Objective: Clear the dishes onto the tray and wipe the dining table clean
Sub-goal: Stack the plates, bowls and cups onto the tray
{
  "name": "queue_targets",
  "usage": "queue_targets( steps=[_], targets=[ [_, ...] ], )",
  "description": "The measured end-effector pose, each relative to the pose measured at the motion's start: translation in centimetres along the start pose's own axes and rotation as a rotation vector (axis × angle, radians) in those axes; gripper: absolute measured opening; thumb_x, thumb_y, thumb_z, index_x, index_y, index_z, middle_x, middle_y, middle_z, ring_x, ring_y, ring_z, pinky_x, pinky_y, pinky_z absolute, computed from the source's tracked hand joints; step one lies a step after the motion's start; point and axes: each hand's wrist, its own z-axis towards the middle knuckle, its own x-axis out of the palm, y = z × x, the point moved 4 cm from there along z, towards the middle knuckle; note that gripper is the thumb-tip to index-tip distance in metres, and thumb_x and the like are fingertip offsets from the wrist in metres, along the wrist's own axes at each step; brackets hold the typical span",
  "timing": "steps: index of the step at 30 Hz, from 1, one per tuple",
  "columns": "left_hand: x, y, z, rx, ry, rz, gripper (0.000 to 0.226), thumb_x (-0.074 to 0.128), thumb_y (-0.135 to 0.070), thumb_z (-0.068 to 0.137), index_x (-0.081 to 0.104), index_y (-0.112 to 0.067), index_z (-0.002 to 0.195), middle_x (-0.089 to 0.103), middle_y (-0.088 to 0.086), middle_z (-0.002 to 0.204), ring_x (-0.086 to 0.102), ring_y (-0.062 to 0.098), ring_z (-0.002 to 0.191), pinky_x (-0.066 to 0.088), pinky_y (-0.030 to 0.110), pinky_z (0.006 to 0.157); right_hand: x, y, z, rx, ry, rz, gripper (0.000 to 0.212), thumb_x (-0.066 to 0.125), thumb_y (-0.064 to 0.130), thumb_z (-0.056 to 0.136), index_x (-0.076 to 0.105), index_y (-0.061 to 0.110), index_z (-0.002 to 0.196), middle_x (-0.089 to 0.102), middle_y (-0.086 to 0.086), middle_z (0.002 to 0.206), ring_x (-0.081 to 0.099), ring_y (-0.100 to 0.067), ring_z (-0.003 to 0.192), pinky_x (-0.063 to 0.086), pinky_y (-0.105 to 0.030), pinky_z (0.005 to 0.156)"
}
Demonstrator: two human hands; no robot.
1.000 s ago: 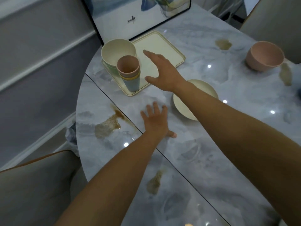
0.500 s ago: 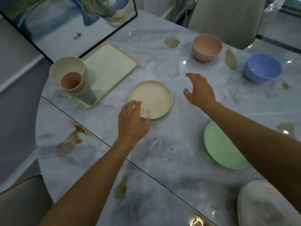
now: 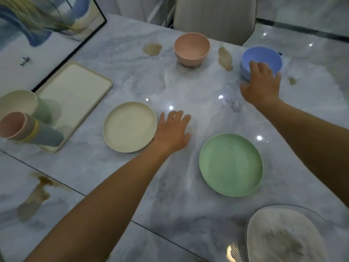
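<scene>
Right hand (image 3: pixel 261 83) stretched out to the far right of the marble table (image 3: pixel 188 87), palm down, fingers spread and laid against the near wall of the blue bowl (image 3: pixel 264 56), one fingertip up at the rim. No closed grip to be seen; bowl standing on the marble.

Left hand (image 3: pixel 172 131) flat on the tabletop nearer in, fingers straight and slightly fanned, holding nothing. Its outer edge right at the rim of the cream plate (image 3: pixel 128 127); touching or just short of it, impossible to tell.

Just right of that hand, and apart from it, the green plate (image 3: pixel 230 164). Further back, between the two hands, the pink bowl (image 3: pixel 191 48), upright, with a brown patch (image 3: pixel 152 49) to its left and a brown streak (image 3: pixel 224 58) to its right, the streak lying between the pink and blue bowls. A small brown speck (image 3: pixel 292 80) just right of the blue bowl.

Off to the left, the cream tray (image 3: pixel 75 91), carrying at its near end a cream bowl (image 3: pixel 17 103) and a stack of nested cups (image 3: pixel 28 129), pink innermost, a yellow band below it, blue-grey outermost.

Near left of the table, a large brown stain (image 3: pixel 40 190). At the near right corner, a pale marbled dish (image 3: pixel 283 237). Behind the tray, a framed painting (image 3: pixel 37 25); at the far edge, a chair back (image 3: pixel 213 16).
</scene>
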Motion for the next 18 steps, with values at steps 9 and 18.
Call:
queue_targets(
  steps=[9, 18],
  targets=[
    [1.9, -1.2, 5.6, -0.132, 0.135, -0.004, 0.087, 0.037, -0.067, 0.1, -0.003, -0.028, 0.166, -0.005, 0.007, 0.175, 0.002, 0.035, 0.16, 0.01, 0.058, 0.126, 2.3, -2.2, 2.2, -0.005, 0.044, -0.105, 0.047, 0.052, 0.005, 0.093, 0.047, 0.014, 0.138, 0.058, -0.023, 0.125, 0.052, -0.045, 0.125, 0.013, -0.064, 0.122],
    [4.5, 0.0, 5.8, -0.129, 0.129, -0.006, 0.093, 0.018, -0.08, 0.096, -0.021, -0.029, 0.163, -0.026, 0.003, 0.172, -0.014, 0.032, 0.16, -0.004, 0.064, 0.125, 2.4, -2.0, 3.3, 0.032, -0.083, -0.084, 0.044, 0.055, -0.006, 0.085, 0.063, 0.018, 0.12, 0.062, -0.018, 0.108, 0.057, -0.044, 0.108, 0.027, -0.053, 0.114]
  ],
)
